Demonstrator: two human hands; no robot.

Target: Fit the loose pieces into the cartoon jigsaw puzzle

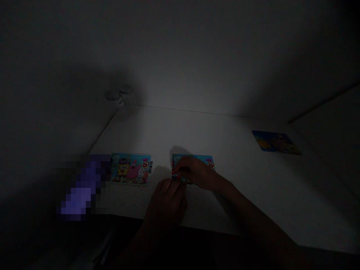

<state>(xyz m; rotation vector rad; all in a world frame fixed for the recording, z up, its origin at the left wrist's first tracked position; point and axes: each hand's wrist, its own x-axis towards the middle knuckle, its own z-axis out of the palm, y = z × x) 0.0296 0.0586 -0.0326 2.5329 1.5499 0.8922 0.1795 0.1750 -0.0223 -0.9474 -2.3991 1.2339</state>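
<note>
It is dim. A cartoon picture card (194, 156) lies on the white table in front of me, partly covered by both hands. My right hand (198, 174) reaches over it from the right, with thumb and fingers pinched near its left edge. A small red spot shows at those fingertips, too dark to make out. My left hand (167, 198) is closed at the card's lower left edge, fingers curled; what they hold, if anything, is hidden. A similar card (131, 169), with cartoon characters and a barcode, lies flat to the left.
A darker blue picture card or booklet (277, 142) lies at the right. Lidded clear jars (126, 99) stand at the back left corner against the wall. A pixelated purple patch (80, 191) covers the table's left edge. White walls (191, 75) border the back.
</note>
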